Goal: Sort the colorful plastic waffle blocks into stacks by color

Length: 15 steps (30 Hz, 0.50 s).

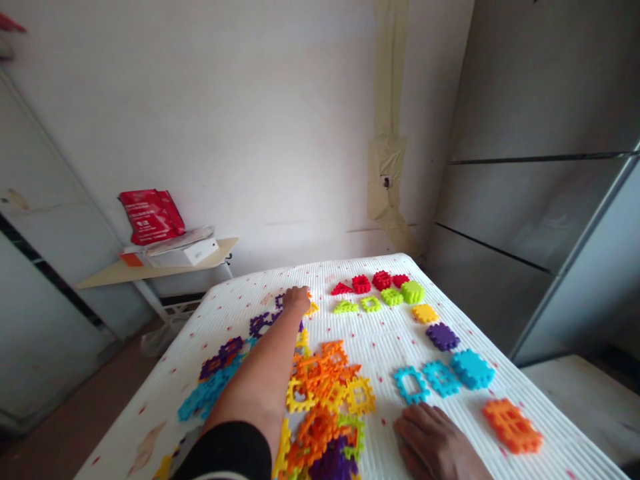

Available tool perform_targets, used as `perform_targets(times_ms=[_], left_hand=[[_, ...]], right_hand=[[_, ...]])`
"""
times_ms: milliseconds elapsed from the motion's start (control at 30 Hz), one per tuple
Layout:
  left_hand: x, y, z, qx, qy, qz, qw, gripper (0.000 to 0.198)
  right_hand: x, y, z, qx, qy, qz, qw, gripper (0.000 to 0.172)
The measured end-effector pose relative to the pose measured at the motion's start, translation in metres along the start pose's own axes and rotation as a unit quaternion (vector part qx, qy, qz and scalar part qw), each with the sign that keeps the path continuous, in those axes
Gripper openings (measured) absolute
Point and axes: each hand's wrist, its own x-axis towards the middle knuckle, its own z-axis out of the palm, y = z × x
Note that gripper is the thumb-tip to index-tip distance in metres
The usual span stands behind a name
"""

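My left hand point(297, 300) reaches to the far part of the heap, its fingers curled down among purple and yellow notched plastic pieces. What they grip, if anything, is hidden. Beside those fingers lies a yellow-orange piece point(312, 306). Under and right of my left forearm spreads a mixed heap of orange building pieces point(320, 373), yellow frames point(360, 395) and purple pieces point(334, 460). My right hand point(435, 440) lies flat on the white cloth, fingers extended, just below a blue square frame point(411, 385). To its right is a stack of orange window pieces point(513, 425).
Sorted rows stand on the right: red pieces point(361, 284), green pieces point(392, 297), a yellow stack point(425, 313), a purple stack point(443, 337) and a blue stack point(473, 369). More blue pieces point(207, 393) lie left. A grey cabinet point(530, 200) flanks the table.
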Motion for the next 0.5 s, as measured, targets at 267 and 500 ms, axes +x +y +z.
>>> perform_targets(times_ms=[267,500], left_hand=[[-0.011,-0.011,-0.005,-0.034,-0.042,0.036,0.998,0.035],[-0.042,-0.037,-0.024,-0.195,-0.023,0.072,0.978,0.033]], right_hand=[[0.002,-0.002,0.001,0.012,-0.011,0.014,1.000,0.012],[0.004,-0.004,-0.001,0.002,-0.024,0.014,1.000,0.016]])
